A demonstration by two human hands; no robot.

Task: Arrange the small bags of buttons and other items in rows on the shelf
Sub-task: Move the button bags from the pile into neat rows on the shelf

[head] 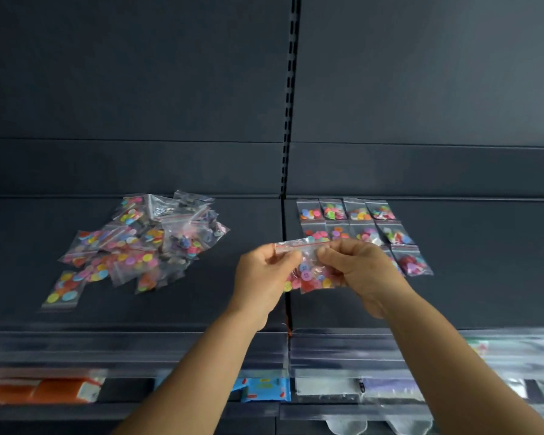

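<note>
- Above the dark shelf (484, 277), just left of the arranged rows (358, 227): a small clear bag of buttons (310, 271) with a red zip strip, held up in the air between both hands.
- Left hand (261, 277): grip narrow, thumb and fingers pinching the bag's upper left corner at the zip strip.
- Right hand (355, 268): grip likewise narrow, fingers pinching the bag's upper right part, thumb over the plastic.
- Inside the held bag: pink, red, blue and yellow buttons bunched at the bottom; a second bag possibly behind it, cannot tell for certain.
- Arranged rows, at the back of the shelf's right section: four bags side by side in the rearmost row, four more in the row in front, touching or nearly so; a nearer row partly hidden behind the right hand, with one bag of red and pink buttons (413, 262) showing at its right end.
- Well left of the rows, beyond the slotted upright (288, 127): a loose pile of bags (142, 243), overlapping at all angles.
- Below the rows, under the shelf's clear front strip: a lower shelf with orange packets (38, 390) at far left, blurred.
</note>
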